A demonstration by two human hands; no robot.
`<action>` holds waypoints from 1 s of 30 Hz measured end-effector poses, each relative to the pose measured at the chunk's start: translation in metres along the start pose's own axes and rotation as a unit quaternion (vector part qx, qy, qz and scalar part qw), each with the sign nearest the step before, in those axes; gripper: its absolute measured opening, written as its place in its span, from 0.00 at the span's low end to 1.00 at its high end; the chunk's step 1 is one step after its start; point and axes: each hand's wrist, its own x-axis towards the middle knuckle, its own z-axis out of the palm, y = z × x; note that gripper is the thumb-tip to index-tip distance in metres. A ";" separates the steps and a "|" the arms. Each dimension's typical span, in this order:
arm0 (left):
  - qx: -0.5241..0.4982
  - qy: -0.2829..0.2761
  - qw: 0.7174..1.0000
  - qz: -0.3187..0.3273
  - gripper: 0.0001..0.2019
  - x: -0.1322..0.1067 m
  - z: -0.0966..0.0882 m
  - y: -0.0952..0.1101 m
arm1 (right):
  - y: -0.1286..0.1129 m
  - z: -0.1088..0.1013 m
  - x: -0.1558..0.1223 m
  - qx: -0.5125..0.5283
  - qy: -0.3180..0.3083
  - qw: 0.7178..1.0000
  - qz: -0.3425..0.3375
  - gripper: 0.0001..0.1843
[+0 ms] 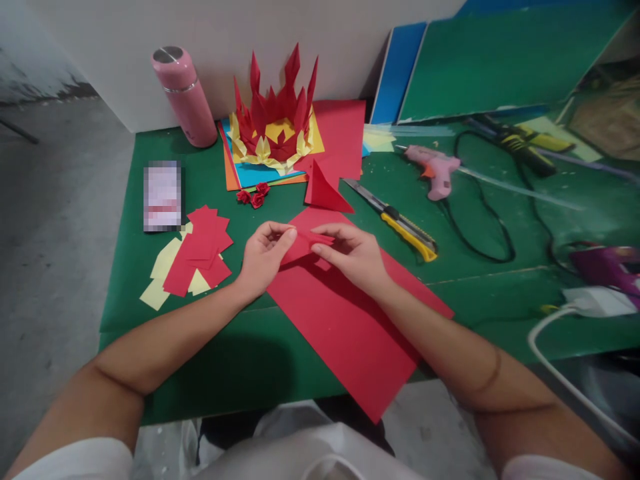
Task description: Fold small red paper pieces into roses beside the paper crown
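Note:
Between my two hands is a small folded piece of red paper (pixel 304 244). My left hand (pixel 267 257) pinches its left end with thumb and forefinger. On the other end, my right hand (pixel 353 255) closes its thumb and fingers around the folded edges. Both hands are over a long red paper sheet (pixel 350 327) that lies slantwise on the table. Just beyond them stands a folded red paper triangle (pixel 325 190). Farther back is a crown-like paper piece (pixel 274 127) with red points and a yellow base. Several small red paper roses (pixel 256 195) lie in front of it.
Red and yellow paper pieces (pixel 197 253), a phone (pixel 163 197) and a pink flask (pixel 187 100) are at the left. To the right lie a yellow utility knife (pixel 400 223), its blade out, a pink glue gun (pixel 434 170) with its cable, pliers (pixel 525 150) and a white plug (pixel 597 301).

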 end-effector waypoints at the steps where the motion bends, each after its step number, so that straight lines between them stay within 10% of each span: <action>1: -0.008 0.002 1.000 -0.004 0.16 0.000 0.000 0.000 | 0.000 0.000 0.000 0.003 0.002 1.000 0.005 0.18; 19: 0.018 -0.001 1.000 0.011 0.18 0.000 -0.002 -0.002 | -0.001 -0.002 0.001 0.024 0.014 0.999 0.030 0.19; 30: 0.084 -0.098 0.991 0.036 0.15 -0.001 -0.003 -0.005 | -0.001 -0.002 0.001 -0.004 0.064 0.998 -0.027 0.15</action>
